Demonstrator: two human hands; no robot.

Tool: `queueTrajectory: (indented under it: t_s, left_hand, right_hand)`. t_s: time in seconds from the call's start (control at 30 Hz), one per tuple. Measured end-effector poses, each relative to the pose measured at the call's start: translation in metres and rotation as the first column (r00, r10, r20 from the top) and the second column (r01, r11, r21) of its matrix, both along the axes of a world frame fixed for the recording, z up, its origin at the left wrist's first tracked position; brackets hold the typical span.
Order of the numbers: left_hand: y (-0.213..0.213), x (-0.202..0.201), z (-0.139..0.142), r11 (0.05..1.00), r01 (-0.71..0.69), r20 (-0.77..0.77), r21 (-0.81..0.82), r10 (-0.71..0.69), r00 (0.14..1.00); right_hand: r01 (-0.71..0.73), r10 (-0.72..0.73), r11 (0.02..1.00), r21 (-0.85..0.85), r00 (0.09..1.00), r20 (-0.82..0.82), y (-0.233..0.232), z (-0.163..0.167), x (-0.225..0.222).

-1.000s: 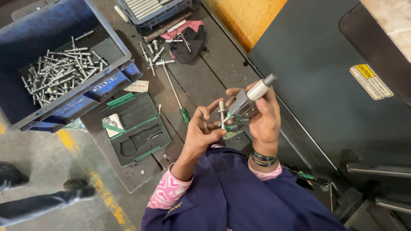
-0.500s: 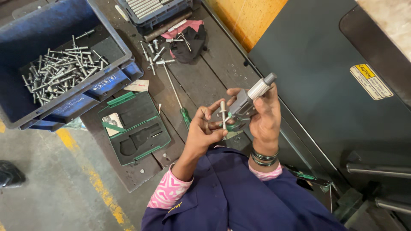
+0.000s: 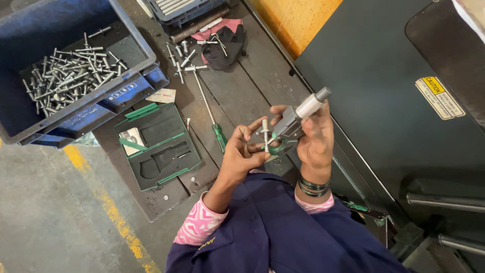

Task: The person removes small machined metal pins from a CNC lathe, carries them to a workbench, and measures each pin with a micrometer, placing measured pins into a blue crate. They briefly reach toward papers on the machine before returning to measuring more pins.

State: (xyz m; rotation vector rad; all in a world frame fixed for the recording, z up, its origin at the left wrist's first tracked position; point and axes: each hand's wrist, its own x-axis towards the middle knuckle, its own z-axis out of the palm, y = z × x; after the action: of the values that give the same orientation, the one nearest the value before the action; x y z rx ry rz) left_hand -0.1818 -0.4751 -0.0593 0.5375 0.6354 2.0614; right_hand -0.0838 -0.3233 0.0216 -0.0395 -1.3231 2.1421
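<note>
The right hand [image 3: 316,139] is wrapped around a micrometer [image 3: 295,121], fingers clamped on its grey body. The tool's long axis runs on a slant: its knurled silver thimble points up and to the right, toward the dark green machine panel [image 3: 384,101], and its green frame points down and to the left, toward the left hand [image 3: 242,154]. The left hand pinches a small metal pin [image 3: 265,134] between thumb and fingertips, holding it upright, with its long axis roughly vertical, in the gap of the green frame. Both hands hover above the near edge of the dark wooden surface [image 3: 242,86]. On that surface, left of the hands, lies an open green case [image 3: 156,146]; a green-handled screwdriver [image 3: 209,114] lies between them. A blue bin [image 3: 129,88] of similar pins stands at the far left corner.
</note>
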Motion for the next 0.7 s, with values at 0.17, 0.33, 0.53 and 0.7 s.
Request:
queueTrajectory:
  t_s: [0.17,0.33,0.53,0.7]
  left_hand:
    - [-0.0008,0.0036,-0.0033,1.000,-0.015,-0.016,-0.018,0.015,1.000]
    - [-0.0011,0.0044,-0.0032,1.000,-0.011,-0.014,0.003,0.011,1.000]
    - [-0.0021,0.0067,-0.0002,1.000,-0.020,0.016,0.001,0.020,1.000]
    - [-0.0049,0.0072,0.0006,0.999,-0.034,0.003,-0.007,0.034,0.999]
  right_hand:
    - [-0.060,0.058,0.990,-0.125,0.998,-0.021,0.0014,0.0026,0.0040]
    - [0.029,-0.031,0.993,0.112,0.999,0.019,-0.0003,0.0012,0.0019]
    - [-0.113,0.104,0.980,-0.166,0.993,-0.059,0.0016,0.0057,0.0045]
    - [-0.042,0.044,0.997,-0.060,0.999,0.021,0.0016,0.0011,0.0003]
